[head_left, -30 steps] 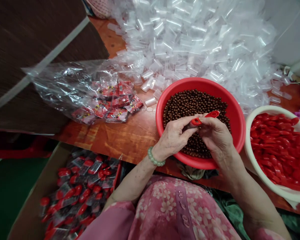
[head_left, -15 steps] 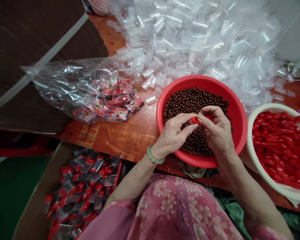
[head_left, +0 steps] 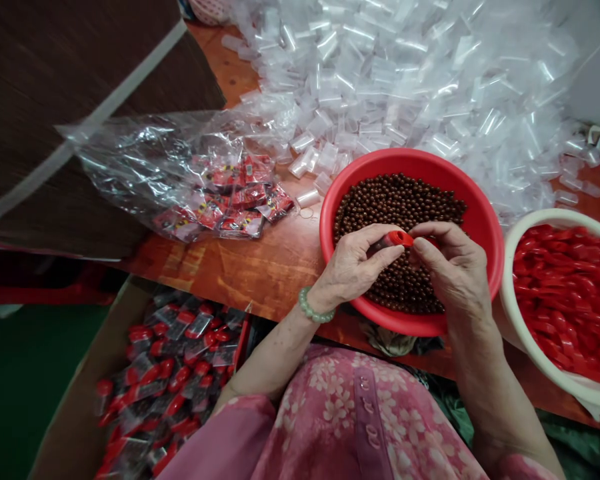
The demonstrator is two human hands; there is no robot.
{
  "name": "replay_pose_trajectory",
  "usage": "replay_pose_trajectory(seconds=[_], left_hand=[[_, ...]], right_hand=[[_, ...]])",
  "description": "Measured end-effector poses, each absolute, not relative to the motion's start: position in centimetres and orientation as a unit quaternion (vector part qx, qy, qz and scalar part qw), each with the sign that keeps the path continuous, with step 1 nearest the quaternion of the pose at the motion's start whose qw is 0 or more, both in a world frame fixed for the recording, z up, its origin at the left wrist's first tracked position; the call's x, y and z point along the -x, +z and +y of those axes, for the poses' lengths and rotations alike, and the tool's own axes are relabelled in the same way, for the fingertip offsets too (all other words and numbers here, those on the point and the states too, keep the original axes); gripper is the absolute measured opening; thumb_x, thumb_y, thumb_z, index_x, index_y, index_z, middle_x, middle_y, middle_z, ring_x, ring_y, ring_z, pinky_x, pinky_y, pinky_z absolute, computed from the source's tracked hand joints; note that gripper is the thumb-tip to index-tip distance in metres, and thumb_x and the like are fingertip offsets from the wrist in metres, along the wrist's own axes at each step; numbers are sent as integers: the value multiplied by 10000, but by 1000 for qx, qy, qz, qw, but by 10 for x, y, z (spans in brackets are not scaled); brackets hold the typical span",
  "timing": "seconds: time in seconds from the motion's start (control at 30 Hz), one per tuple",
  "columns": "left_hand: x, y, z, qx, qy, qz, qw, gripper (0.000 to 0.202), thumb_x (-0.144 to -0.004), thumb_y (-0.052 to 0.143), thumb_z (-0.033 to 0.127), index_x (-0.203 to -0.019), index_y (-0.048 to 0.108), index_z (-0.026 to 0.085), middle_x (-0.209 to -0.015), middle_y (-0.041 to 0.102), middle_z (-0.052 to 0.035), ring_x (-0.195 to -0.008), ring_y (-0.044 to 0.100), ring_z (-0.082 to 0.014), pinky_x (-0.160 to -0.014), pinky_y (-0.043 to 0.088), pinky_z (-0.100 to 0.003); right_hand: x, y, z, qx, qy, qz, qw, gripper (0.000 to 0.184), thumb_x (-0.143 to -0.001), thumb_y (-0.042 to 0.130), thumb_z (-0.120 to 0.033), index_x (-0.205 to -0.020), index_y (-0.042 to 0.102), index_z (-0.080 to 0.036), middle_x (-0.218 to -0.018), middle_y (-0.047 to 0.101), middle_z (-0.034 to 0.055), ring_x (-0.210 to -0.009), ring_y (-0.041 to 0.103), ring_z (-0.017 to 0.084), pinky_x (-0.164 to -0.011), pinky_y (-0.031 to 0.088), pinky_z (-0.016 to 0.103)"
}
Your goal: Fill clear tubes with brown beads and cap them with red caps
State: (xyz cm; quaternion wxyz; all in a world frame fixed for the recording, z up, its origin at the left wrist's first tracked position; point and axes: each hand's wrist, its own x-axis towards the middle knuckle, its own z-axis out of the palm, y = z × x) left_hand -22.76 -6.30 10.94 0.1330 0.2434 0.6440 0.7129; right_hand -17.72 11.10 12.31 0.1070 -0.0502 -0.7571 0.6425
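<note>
My left hand (head_left: 353,263), with a green bead bracelet on the wrist, grips a small dark-filled tube with a red plastic cap (head_left: 399,238) at its end. The thumb and fingertips of my right hand (head_left: 453,267) are pinched at the cap's right edge, touching its red strap-like part; the fingers hide some of it. Both hands are held above a red basin (head_left: 487,220) of round brown balls (head_left: 395,200). Most of the tube's body is covered by the left fingers.
A heap of clear plastic tubes (head_left: 370,73) covers the back of the wooden table (head_left: 250,273). At right stands a white tub (head_left: 511,287) of red plastic caps (head_left: 563,300). Red printed packets (head_left: 243,223) lie by a clear bag at left. Below, a box holds filled red-capped containers (head_left: 175,373).
The right hand has shifted slightly right and its fingers have changed position at the red cap. The left hand keeps its hold. The whole view has moved a little.
</note>
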Motion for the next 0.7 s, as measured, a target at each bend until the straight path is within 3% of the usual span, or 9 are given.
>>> replay_pose_trajectory(seconds=[0.07, 0.23, 0.47, 0.57, 0.7], left_hand=[[228, 109, -63, -247, 712, 645, 127, 246, -952, 632, 330, -1072, 721, 136, -986, 733, -50, -906, 643, -154, -885, 516, -290], [227, 110, -65, -245, 695, 661, 142, 221, -943, 631, 334, -1068, 678, 158, -907, 699, -26, -817, 614, -135, -784, 502, -272], [227, 112, -66, -221, 707, 642, 195, 237, -919, 657, 395, -993, 559, 192, -774, 614, 23, -692, 573, -103, -661, 454, -246], [228, 113, -66, -223, 711, 635, 205, 232, -915, 665, 391, -961, 548, 197, -766, 609, 27, -692, 558, -98, -671, 448, -246], [228, 112, -67, -228, 697, 652, 193, 265, -900, 686, 424, -939, 554, 197, -764, 562, 33, -688, 498, -98, -650, 410, -248]], right_hand=[[176, 124, 112, 34, 599, -789, 131, 57, -912, 760, -320, -946, 771, -276, -904, 680, -17, -687, 605, 93, -608, 500, 244], [179, 124, 116, -35, 541, -826, 153, 67, -910, 751, -312, -937, 807, -284, -905, 728, 17, -843, 668, 168, -787, 566, 341], [177, 124, 112, -22, 567, -810, 148, 107, -909, 757, -322, -997, 815, -308, -900, 764, 4, -768, 684, 156, -708, 569, 319], [176, 129, 107, -10, 545, -821, 172, 162, -910, 750, -312, -1059, 815, -320, -982, 794, 15, -849, 724, 176, -782, 594, 342], [177, 133, 105, -49, 523, -832, 178, 134, -878, 781, -305, -1001, 831, -314, -964, 811, 33, -893, 745, 213, -825, 614, 389]])
